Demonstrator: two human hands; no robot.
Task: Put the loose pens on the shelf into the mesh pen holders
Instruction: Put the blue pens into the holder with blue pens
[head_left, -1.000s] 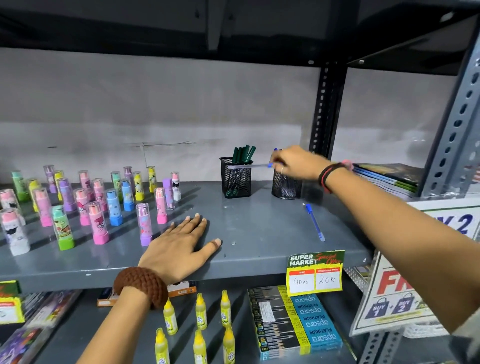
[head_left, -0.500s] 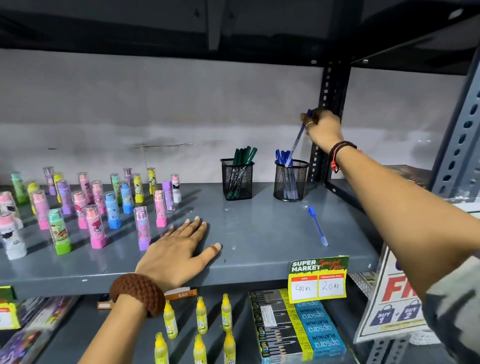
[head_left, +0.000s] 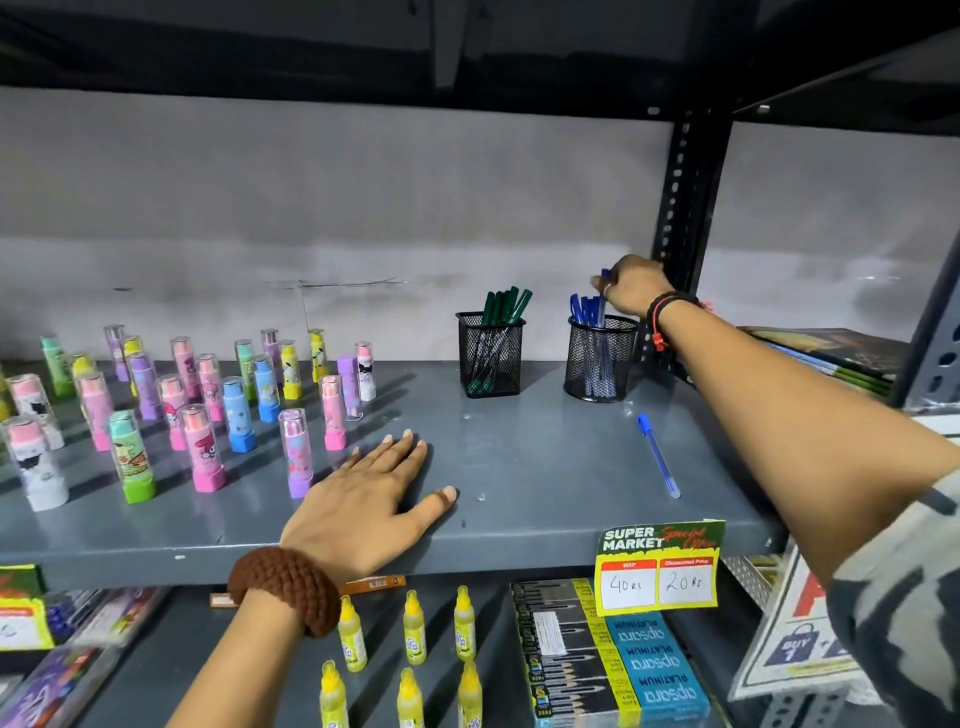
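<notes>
Two black mesh pen holders stand at the back of the grey shelf (head_left: 545, 467). The left holder (head_left: 491, 358) has green pens, the right holder (head_left: 600, 366) has blue pens. My right hand (head_left: 634, 286) hovers just above the right holder, pinching a blue pen (head_left: 603, 296) that stands nearly upright with its lower end inside the holder. One loose blue pen (head_left: 658, 456) lies on the shelf in front of the right holder. My left hand (head_left: 371, 501) rests flat on the shelf near its front edge, fingers spread, holding nothing.
Many small colourful tubes (head_left: 208, 415) stand on the left half of the shelf. A black upright post (head_left: 680, 234) is just behind my right hand. Books (head_left: 831, 358) are stacked at the right. A price tag (head_left: 658, 569) hangs on the shelf edge; glue bottles (head_left: 413, 639) stand below.
My right hand has come down from high above the right holder, lowering the blue pen into it. The left hand and the loose pen have stayed put.
</notes>
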